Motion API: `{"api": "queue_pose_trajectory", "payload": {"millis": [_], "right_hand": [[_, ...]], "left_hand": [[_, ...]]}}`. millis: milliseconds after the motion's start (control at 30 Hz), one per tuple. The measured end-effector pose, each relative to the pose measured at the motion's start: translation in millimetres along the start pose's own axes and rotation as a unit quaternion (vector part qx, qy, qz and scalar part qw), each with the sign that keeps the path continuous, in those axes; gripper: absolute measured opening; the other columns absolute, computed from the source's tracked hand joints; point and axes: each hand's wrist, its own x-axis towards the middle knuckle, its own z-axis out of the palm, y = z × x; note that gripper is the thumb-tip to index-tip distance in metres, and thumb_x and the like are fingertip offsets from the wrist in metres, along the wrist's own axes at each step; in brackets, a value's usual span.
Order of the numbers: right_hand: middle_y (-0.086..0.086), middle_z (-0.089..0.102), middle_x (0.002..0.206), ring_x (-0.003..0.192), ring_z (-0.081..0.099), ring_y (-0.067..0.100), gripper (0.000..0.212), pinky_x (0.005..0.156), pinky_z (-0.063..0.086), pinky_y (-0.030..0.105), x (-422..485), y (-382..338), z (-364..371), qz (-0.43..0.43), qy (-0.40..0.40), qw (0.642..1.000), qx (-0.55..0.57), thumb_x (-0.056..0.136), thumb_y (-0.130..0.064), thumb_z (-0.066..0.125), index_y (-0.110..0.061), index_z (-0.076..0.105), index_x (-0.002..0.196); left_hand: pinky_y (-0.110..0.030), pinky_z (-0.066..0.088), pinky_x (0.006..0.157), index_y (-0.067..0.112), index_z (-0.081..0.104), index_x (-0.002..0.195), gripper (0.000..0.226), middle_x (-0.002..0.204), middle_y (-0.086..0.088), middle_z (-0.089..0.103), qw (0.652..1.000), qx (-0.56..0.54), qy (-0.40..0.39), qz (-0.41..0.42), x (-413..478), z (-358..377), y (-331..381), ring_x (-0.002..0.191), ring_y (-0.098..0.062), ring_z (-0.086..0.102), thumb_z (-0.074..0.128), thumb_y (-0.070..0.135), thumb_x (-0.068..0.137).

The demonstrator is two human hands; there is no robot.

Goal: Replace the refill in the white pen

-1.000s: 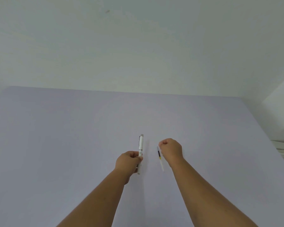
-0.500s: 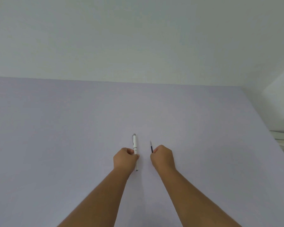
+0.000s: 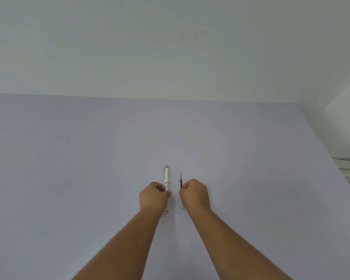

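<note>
1. Pen (image 3: 167,178): the white pen stands up in the left hand (image 3: 153,196), whose fingers are wrapped tight around its low part, over the purple table (image 3: 69,158).
2. Just to its right, the right hand (image 3: 194,194) is curled around a thin dark refill (image 3: 181,180), tip pointing to the far side.
3. Pen and refill are close but not touching.
4. I think the skinny refill could slip or bend if it misses the pen's small hole.
</note>
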Motion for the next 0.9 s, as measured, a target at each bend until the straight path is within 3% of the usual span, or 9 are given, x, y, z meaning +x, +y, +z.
{"api": "queue_pose_trajectory", "payload": {"millis": [167, 500, 900], "right_hand": [[0.007, 0.071, 0.092, 0.084, 0.066, 0.024, 0.018, 0.064, 0.05, 0.028, 0.9, 1.6, 2.0, -0.006, 0.002, 1.0, 0.003, 0.082, -0.01, 0.052, -0.009, 0.067, 0.092], [0.002, 0.067, 0.078, 0.07, 0.061, 0.019, 0.01, 0.058, 0.045, 0.026, 2.9, 3.7, 4.1, -0.016, 0.004, 1.0, -0.002, 0.082, -0.015, 0.056, -0.012, 0.065, 0.08], [-0.004, 0.058, 0.066, 0.059, 0.054, 0.013, 0.013, 0.046, 0.036, 0.021, 2.8, 6.3, 6.7, -0.022, 0.013, 1.0, 0.0, 0.084, -0.023, 0.061, -0.015, 0.058, 0.074]], "left_hand": [[-0.018, 0.038, 0.046, 0.017, 0.062, 0.085, 0.009, 0.073, 0.006, 0.059, 1.0, 0.009, 0.007, -0.003, 1.3, 1.2, -0.8, 0.061, -0.006, 0.053, 0.07, 0.02, 0.083], [-0.019, 0.04, 0.048, 0.018, 0.063, 0.086, 0.009, 0.073, 0.006, 0.059, 0.999, 0.03, 0.008, -0.005, 5.0, 0.6, -1.7, 0.062, -0.007, 0.053, 0.07, 0.023, 0.083], [-0.019, 0.043, 0.053, 0.016, 0.064, 0.087, 0.012, 0.072, 0.006, 0.059, 0.999, 0.04, 0.016, -0.003, 6.7, 1.1, -4.5, 0.062, -0.007, 0.053, 0.07, 0.025, 0.082]]}}
